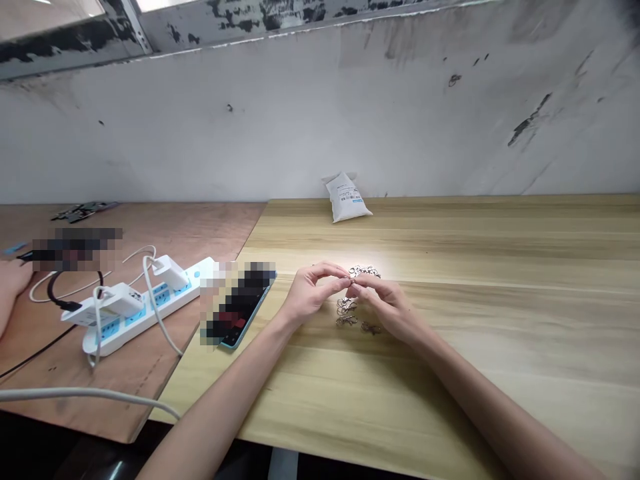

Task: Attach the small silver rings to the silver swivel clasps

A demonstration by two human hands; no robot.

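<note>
My left hand and my right hand meet over the wooden table, thumbs and fingertips pinched together. A small metal piece shows between them; the fingers cover most of it, so its exact kind is hidden. Just behind the fingertips lies a cluster of silvery metal clasps. Closer to me, below the hands, a few more clasps with rings lie on the wood. One darker clasp rests beneath my right hand.
A phone lies left of my left hand. Beyond it, a white power strip with plugged chargers and cables sits on the browner table. A white packet stands near the wall. Another person's hand is at the far left.
</note>
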